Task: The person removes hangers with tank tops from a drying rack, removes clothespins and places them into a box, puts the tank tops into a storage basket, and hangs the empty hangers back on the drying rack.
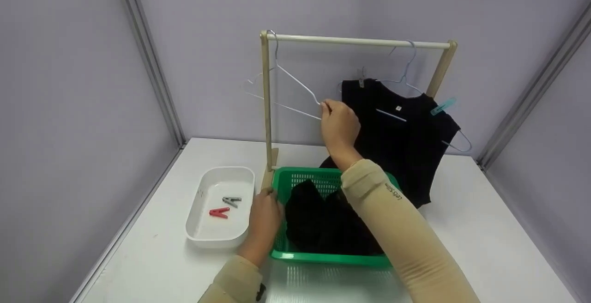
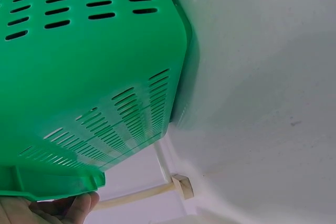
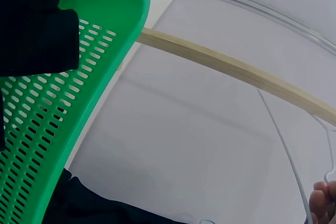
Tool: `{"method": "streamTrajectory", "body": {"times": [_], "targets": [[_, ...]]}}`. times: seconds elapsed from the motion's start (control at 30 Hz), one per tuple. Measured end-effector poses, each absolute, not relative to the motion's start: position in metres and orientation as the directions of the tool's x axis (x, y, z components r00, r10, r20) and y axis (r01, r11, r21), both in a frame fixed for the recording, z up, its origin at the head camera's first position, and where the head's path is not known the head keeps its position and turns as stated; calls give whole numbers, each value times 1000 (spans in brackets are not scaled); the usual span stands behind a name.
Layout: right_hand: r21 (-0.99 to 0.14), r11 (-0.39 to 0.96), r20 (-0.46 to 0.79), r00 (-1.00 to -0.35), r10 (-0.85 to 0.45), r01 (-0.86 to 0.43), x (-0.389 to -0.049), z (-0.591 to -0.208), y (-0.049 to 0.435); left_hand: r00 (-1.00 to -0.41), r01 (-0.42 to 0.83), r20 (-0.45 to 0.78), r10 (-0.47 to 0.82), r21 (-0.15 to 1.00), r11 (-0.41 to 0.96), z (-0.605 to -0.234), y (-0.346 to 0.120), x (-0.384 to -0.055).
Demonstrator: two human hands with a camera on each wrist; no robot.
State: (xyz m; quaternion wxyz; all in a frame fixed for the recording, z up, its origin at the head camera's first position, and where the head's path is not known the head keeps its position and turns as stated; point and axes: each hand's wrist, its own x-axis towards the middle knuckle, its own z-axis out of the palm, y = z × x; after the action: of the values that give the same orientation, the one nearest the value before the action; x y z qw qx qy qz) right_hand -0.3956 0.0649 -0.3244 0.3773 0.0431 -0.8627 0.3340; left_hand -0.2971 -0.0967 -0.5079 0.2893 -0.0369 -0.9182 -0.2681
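My right hand point(image 1: 340, 125) pinches the right end of a white wire hanger point(image 1: 295, 110), whose hook hangs at the left end of the rack's rail point(image 1: 332, 40). Below, a green basket point(image 1: 332, 258) holds black cloth point(image 1: 307, 215). At its left rim my left hand point(image 1: 265, 217) grips the edge; in the left wrist view the fingers point(image 2: 79, 209) lie under the rim point(image 2: 58, 186). The right wrist view catches just the right fingertips point(image 3: 317, 203) by the hanger wire point(image 3: 286, 148). A black sleeveless top point(image 1: 420, 146) hangs on another hanger point(image 1: 406, 69) at the right.
A white tray point(image 1: 219, 244) left of the basket holds a red clothespin point(image 1: 219, 212) and a grey clothespin point(image 1: 232, 200). A blue clothespin point(image 1: 444, 106) and a greyish clothespin point(image 1: 361, 81) clip the top's shoulders. The rack's wooden left post point(image 1: 267, 104) stands behind the basket.
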Motion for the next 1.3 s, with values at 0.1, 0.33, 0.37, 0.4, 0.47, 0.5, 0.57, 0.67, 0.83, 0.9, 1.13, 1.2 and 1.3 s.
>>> {"method": "streamTrajectory", "body": {"times": [0.1, 0.33, 0.37, 0.4, 0.47, 0.5, 0.57, 0.67, 0.83, 0.9, 1.13, 1.2, 1.3], "targets": [[-539, 779, 672, -721, 168, -320, -394, -324, 64, -833, 219, 546, -90, 474, 853, -506, -97, -298], [-527, 778, 676, -724, 138, -343, -390, -330, 64, -845, 211, 527, -95, 490, 846, -506, -96, -300], [-523, 777, 679, -722, 133, -349, -390, -332, 63, -847, 209, 523, -93, 489, 847, -507, -96, -300], [-520, 778, 681, -721, 127, -354, -389, -334, 63, -850, 206, 519, -94, 489, 847, -507, -96, -300], [-515, 774, 684, -721, 112, -368, -387, -339, 61, -852, 203, 515, -94, 490, 848, -507, -95, -300], [-514, 771, 683, -722, 105, -374, -386, -341, 60, -851, 203, 516, -95, 490, 848, -507, -95, -300], [-511, 768, 685, -723, 93, -386, -384, -344, 58, -850, 206, 518, -96, 494, 845, -507, -95, -299], [-507, 765, 687, -722, 81, -397, -382, -347, 55, -849, 209, 519, -99, 503, 839, -506, -95, -298], [-519, 743, 679, -731, 60, -421, -378, -351, 51, -844, 201, 527, -102, 487, 850, -507, -96, -296], [-533, 728, 672, -738, 56, -431, -376, -352, 50, -840, 201, 533, -102, 482, 853, -508, -96, -296], [-547, 702, 663, -748, 30, -456, -372, -352, 46, -836, 206, 539, -102, 480, 852, -508, -97, -295], [-539, 705, 668, -744, 24, -461, -371, -351, 45, -833, 213, 544, -100, 483, 850, -508, -97, -296], [-524, 716, 673, -740, 17, -461, -370, -351, 43, -829, 220, 551, -100, 486, 846, -508, -97, -296]]}}
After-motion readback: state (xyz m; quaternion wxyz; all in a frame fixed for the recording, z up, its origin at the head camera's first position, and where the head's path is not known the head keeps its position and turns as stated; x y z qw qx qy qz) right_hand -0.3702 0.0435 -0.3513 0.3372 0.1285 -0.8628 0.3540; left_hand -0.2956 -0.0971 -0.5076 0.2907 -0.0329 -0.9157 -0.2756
